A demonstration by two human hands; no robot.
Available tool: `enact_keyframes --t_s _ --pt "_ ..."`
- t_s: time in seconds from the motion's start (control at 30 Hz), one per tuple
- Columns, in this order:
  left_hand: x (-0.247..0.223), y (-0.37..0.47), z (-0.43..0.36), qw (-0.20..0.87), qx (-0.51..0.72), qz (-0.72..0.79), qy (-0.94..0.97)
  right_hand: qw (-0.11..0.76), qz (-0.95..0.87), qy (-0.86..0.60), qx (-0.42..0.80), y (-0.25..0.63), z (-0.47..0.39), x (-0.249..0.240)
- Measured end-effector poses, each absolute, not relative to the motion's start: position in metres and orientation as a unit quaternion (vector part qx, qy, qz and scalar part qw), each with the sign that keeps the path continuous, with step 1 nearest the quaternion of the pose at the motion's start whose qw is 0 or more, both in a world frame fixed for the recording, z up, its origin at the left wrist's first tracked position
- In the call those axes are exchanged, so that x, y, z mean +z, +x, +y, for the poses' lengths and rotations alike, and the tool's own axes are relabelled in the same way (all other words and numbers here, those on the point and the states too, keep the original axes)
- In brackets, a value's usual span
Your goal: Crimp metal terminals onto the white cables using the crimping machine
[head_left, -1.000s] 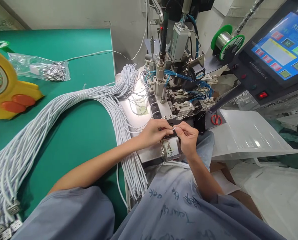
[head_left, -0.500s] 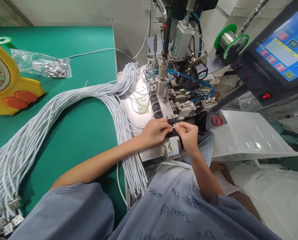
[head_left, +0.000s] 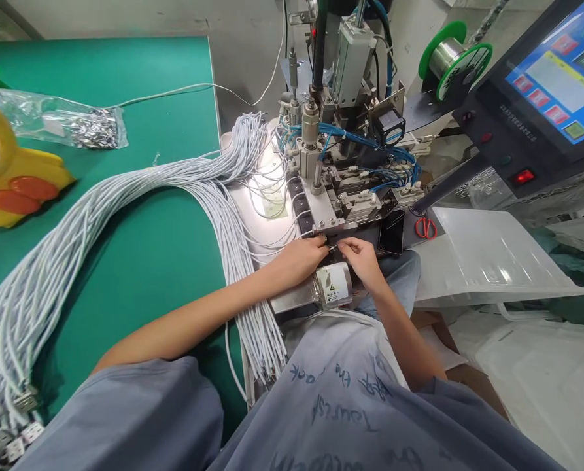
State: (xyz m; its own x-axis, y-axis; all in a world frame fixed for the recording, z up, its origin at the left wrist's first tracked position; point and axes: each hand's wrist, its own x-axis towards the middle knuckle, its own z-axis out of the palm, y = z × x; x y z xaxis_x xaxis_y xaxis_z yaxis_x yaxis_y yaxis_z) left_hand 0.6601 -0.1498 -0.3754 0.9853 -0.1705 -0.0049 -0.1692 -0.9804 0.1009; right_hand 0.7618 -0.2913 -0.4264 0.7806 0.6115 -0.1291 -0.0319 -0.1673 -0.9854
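Observation:
My left hand (head_left: 305, 257) is closed at the front edge of the machine (head_left: 321, 212), its fingertips pinched near the end of a white cable. Just to its right, my right hand (head_left: 360, 256) pinches at a small metallic piece between the two hands; its exact shape is too small to tell. Below both hands sits a clear container with a white label (head_left: 335, 286). Several thin white cables run from the machine's front toward a big bundle of white cables (head_left: 223, 216) on the left.
A green mat (head_left: 164, 261) bears the bundle, a bag of metal parts (head_left: 95, 127) and a yellow fan-like object (head_left: 21, 176). Rightward are a phone (head_left: 392, 231), red scissors (head_left: 425, 228), a white tray (head_left: 498, 261), a solder spool (head_left: 446, 60) and a screen (head_left: 561, 78).
My hands have parted slightly at the fingertips, and a small metallic piece now shows between them. The whole view has shifted a little, and the phone shows more fully.

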Motion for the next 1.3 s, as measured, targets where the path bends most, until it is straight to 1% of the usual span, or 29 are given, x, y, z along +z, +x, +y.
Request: enact_keyframes --t_s 0.17,0.33,0.53,0.97,1.17,1.3 --pt "-0.3745 0.6593 -0.1513 0.032 -0.016 -0.077 0.996 0.611 -0.204 -0.713 0.276 0.7608 -0.2891 -0.4250" --pt "-0.3749 0.6580 -0.1512 0.033 -0.006 -0.091 0.995 0.604 -0.203 -0.717 0.282 0.7625 -0.2894 -0.4244" --pt "-0.3749 0.6594 -0.1490 0.034 -0.022 -0.096 0.995 0.591 -0.207 -0.718 0.304 0.7652 -0.2874 -0.4256" --pt "-0.3717 0.6587 -0.1494 0.033 -0.011 -0.121 0.992 0.583 -0.242 -0.732 0.255 0.7654 -0.2862 -0.4270" --pt "-0.3703 0.6590 -0.1494 0.043 -0.022 -0.119 0.992 0.605 -0.175 -0.712 0.310 0.7641 -0.2839 -0.4285" --pt "-0.3679 0.6570 -0.1504 0.042 -0.026 -0.108 0.993 0.591 -0.186 -0.703 0.349 0.7658 -0.2828 -0.4329"
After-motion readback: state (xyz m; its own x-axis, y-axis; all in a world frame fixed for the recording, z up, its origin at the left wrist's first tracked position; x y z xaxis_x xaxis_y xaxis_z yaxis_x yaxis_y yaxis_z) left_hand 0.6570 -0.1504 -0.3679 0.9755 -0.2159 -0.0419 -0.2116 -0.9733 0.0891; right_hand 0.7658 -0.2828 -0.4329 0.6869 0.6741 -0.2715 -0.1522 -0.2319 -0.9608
